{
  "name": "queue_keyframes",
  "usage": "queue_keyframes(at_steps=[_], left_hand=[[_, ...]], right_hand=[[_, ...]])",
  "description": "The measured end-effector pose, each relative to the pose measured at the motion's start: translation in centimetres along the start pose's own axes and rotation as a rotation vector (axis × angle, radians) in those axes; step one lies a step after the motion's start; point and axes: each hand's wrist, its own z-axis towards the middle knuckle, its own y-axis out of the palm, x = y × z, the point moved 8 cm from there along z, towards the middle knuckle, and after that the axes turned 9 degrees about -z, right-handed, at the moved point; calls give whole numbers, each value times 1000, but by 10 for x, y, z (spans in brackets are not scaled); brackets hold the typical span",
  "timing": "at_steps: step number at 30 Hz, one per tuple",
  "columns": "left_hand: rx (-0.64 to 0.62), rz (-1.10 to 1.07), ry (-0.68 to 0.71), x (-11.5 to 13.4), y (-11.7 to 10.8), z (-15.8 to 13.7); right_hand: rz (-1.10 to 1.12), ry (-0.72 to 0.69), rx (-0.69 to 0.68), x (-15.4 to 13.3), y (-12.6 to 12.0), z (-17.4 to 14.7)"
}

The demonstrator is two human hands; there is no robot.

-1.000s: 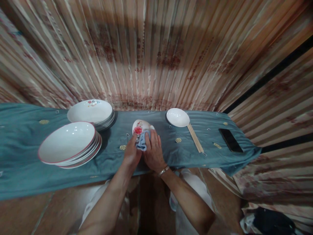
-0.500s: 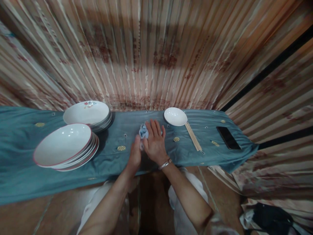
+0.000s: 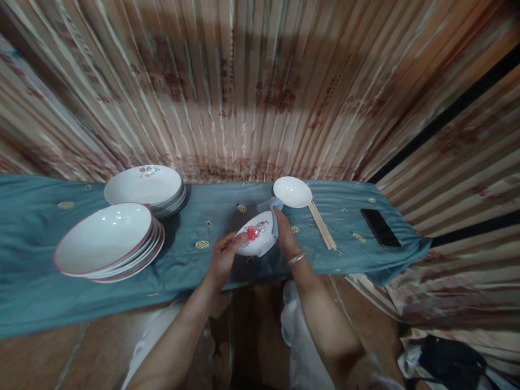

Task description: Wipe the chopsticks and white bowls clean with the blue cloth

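Note:
A white bowl point(image 3: 257, 238) with a red flower on its outer wall is held up over the table, tilted on its side. My left hand point(image 3: 223, 254) grips its left edge, thumb on the outer wall. On the right side, my right hand point(image 3: 285, 234) is closed on a light blue cloth point(image 3: 275, 221), which is pressed to the bowl's rim. A silver bracelet point(image 3: 296, 258) circles my right wrist. Just beyond that hand lies a small white dish point(image 3: 293, 192), with several wooden chopsticks point(image 3: 323, 226) beside it.
To the left stand a stack of red-rimmed plates point(image 3: 103, 241) and, behind it, a stack of floral plates point(image 3: 142, 187). A black phone point(image 3: 381, 227) lies at the right end of the teal tablecloth point(image 3: 195, 271). Pleated curtains point(image 3: 252, 97) hang behind the table.
The bowl has been turned so its flowered outside shows. My right hand has moved right, from flat over the cloth to gripping it at the bowl's rim.

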Motion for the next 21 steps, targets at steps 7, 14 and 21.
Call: queue_keyframes(at_steps=[7, 14, 21], left_hand=[[17, -347, -38, 7, 10, 4], [137, -557, -66, 5, 11, 14], [125, -614, -106, 4, 8, 21]], right_hand=[[293, 113, 2, 21, 19, -8], [372, 232, -12, 47, 44, -25], [358, 285, 18, 59, 69, -47]])
